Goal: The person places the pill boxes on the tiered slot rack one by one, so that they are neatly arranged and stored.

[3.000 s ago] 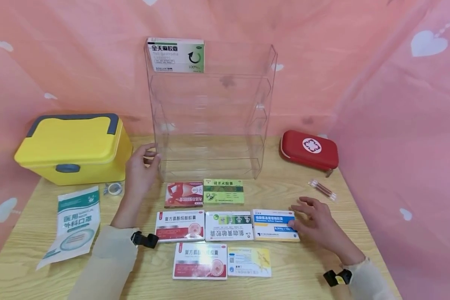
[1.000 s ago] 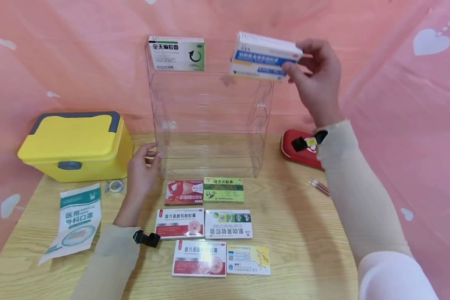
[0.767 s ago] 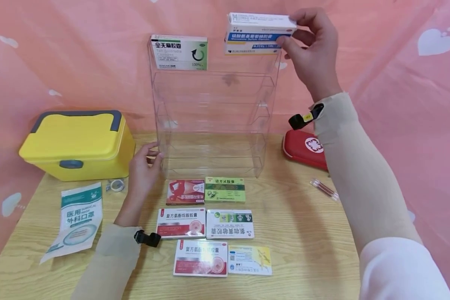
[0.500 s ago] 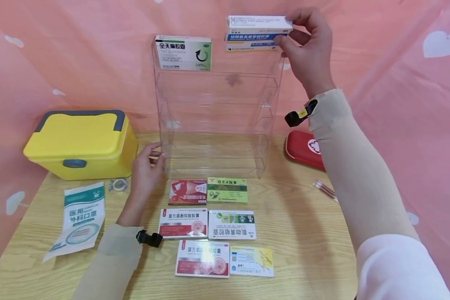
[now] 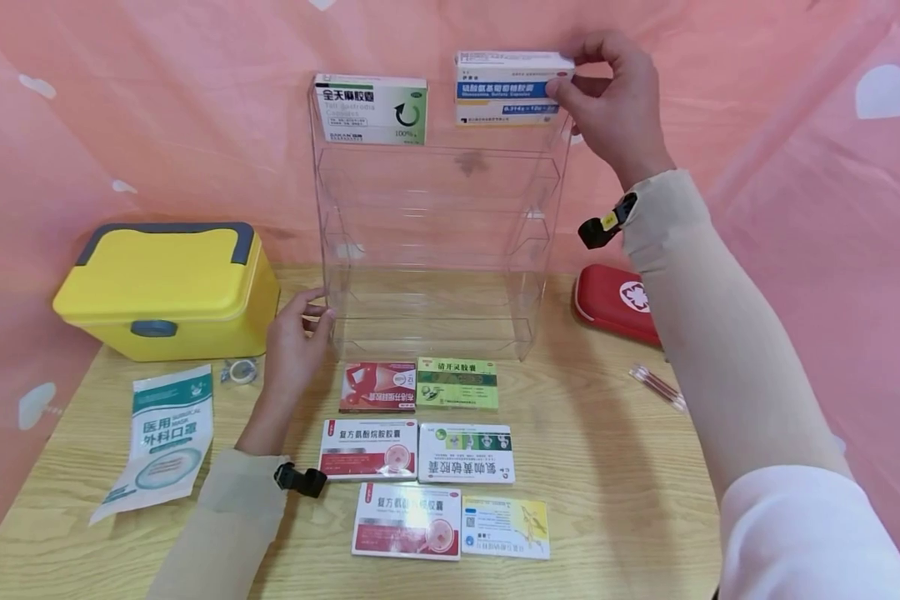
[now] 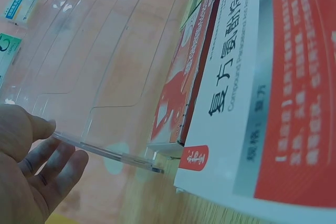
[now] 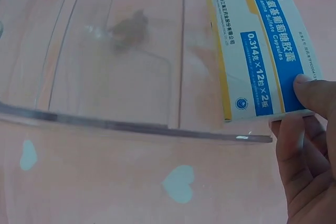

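Right hand (image 5: 615,108) pinches blue-and-white medicine box (image 5: 512,87) by its right end, at top tier of clear acrylic rack (image 5: 435,242), right side, beside green-and-white box (image 5: 371,109) on the left. Left hand (image 5: 294,346) rests against rack's lower left edge, fingers loosely curved, gripping nothing. Six medicine boxes (image 5: 435,454) lie flat on tabletop (image 5: 607,467) before rack; yellow case (image 5: 168,287) left, red pouch (image 5: 617,302) right
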Motion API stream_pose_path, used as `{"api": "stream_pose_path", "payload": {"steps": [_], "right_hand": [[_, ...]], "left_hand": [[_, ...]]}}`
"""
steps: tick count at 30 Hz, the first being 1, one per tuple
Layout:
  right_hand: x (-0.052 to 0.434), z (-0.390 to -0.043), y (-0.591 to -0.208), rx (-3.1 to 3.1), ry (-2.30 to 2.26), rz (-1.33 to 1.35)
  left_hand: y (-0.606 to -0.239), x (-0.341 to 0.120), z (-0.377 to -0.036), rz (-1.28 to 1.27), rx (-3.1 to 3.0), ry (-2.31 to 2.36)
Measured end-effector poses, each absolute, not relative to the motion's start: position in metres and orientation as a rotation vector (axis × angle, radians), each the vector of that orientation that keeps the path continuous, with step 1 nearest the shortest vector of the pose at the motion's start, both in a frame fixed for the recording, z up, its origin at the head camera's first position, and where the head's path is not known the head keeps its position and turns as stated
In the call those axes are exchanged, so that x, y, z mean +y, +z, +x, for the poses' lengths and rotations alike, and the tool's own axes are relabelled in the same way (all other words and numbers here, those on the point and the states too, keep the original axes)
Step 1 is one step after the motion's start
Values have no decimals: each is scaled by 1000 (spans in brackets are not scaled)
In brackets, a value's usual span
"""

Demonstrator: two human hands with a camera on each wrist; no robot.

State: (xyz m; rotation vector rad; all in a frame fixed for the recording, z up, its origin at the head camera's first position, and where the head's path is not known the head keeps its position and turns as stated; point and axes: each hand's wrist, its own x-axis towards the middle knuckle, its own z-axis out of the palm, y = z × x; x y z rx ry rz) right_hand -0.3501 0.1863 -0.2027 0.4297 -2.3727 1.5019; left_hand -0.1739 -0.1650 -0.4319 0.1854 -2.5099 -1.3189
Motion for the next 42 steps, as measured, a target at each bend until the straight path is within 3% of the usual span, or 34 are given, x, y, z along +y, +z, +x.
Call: {"api": "stream_pose_path", "payload": {"steps": [10, 33, 42], "right_hand": [[192, -365, -216, -2465, 1263, 353], [196, -368, -220, -2572, 1318, 254], [218, -331, -244, -2499, 1273, 343]], "left_hand": [[-432, -165, -173, 186, -2506, -1323], [-431, -166, -173, 190, -2512, -1316], [-433, -167, -173, 178, -2506, -1301]]}}
